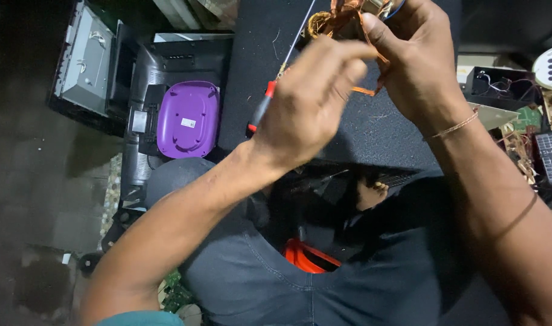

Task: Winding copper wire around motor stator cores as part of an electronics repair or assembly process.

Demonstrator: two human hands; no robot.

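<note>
1. Holding: your right hand (421, 60) grips a copper wire coil (333, 18) at the top edge of view, fingers curled around it; part is cut off by the frame.
2. Your left hand (309, 102) sits just below-left of the coil, fingertips pinched together, apparently on a thin orange strand (366, 90). Exact contact is blurred.
3. Handling, as I judge it: light, springy, fine wire kinks and snaps easily. Grip the coil body, not loose turns; pull strands gently.
4. A red-handled screwdriver (265, 105) lies on the dark surface (360, 133), just left of your left fingers.
5. A purple lid (188, 118) lies well left.
</note>
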